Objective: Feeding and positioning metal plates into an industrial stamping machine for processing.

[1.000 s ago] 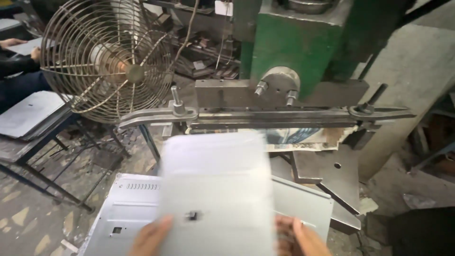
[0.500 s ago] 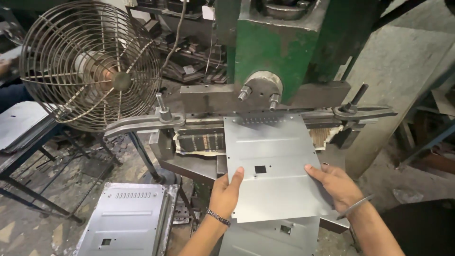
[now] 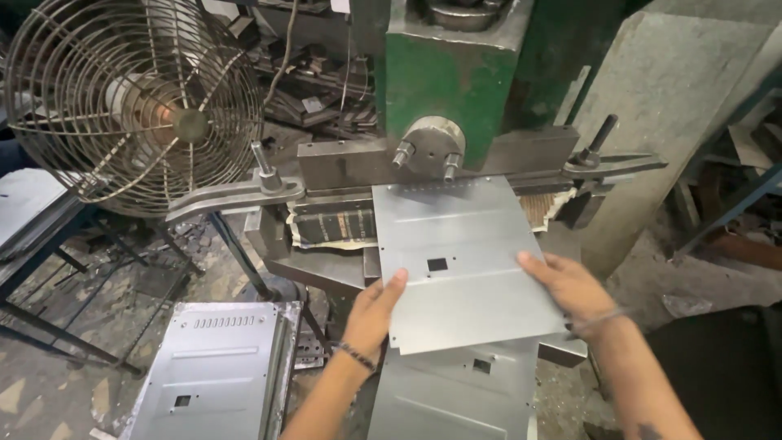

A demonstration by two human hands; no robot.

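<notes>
Now | left hand grips left edge of the sheet-metal panel, fingers clenched on it | right hand grasps right edge | panel frame centre, far edge under green press die | second panel beneath | panel stack lower left | wire-cage fan upper left

The metal sheet, a blur low in the frame a second ago, now lies centre frame with its far edge pushed under the green press. The left hand and right hand have moved up along its side edges.
</notes>
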